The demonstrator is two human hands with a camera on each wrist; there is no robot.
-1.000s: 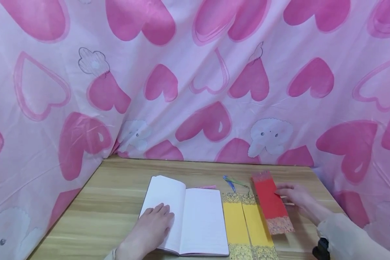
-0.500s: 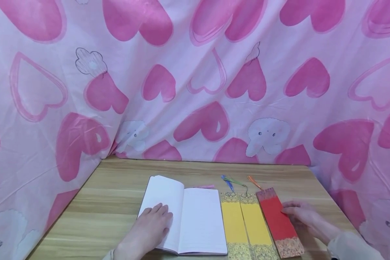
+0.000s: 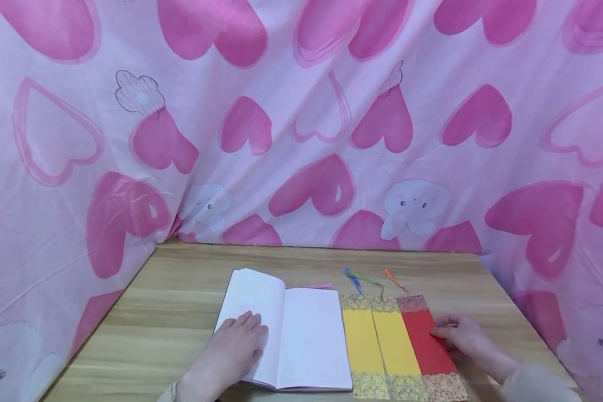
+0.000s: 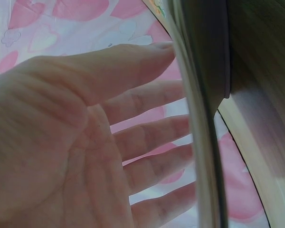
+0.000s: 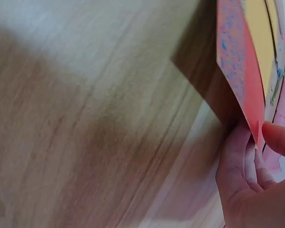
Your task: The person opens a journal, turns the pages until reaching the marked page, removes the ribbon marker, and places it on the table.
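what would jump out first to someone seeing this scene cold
The pink sheet printed with big hearts fills the background behind the wooden table. On the table, three paper bookmarks lie side by side right of an open white-paged notebook: two yellow bookmarks and a red bookmark. The right hand pinches the red one's right edge, and the left hand rests flat on the notebook's left page.

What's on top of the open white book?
A left hand lies flat on the book's left page, fingers straight. The right page is bare. A pink ribbon pokes out behind; what the hand covers is hidden.
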